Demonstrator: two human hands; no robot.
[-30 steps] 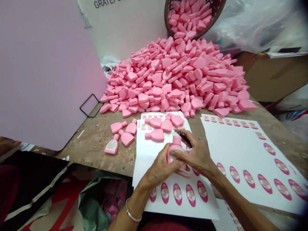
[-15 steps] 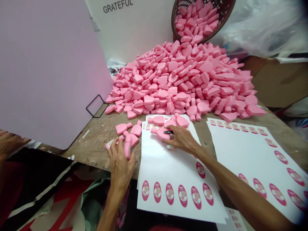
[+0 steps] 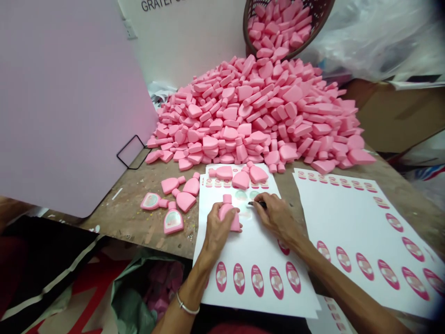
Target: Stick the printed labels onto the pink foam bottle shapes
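Note:
My left hand [image 3: 216, 228] is closed around a pink bottle-shaped piece [image 3: 226, 211], held upright with its neck pointing away over the white sticker sheet [image 3: 239, 248]. To its right, my right hand [image 3: 278, 214] pinches a slim black tool [image 3: 256, 204], its tip low over the sheet; its exact kind is unclear. Pale green oval stickers [image 3: 241, 195] show just beyond that tip. Two pink bottles with pale labels, one upright [image 3: 173, 221] and one lying sideways [image 3: 153, 201], rest on the table left of the sheet. Several plain pink bottles [image 3: 185, 200] lie behind them.
A large heap of pink bottles [image 3: 250, 111] covers the table's back, below a tipped brown basket [image 3: 247, 28]. Another sticker sheet [image 3: 344, 211] lies at right. A pinkish panel [image 3: 69, 102] and black wire frame [image 3: 134, 153] stand left; a green bag [image 3: 128, 297] hangs below the edge.
My left hand has left a labelled bottle on the table and moved right onto the sheet, where it now holds a plain one. My right hand has drawn slightly right with the tool.

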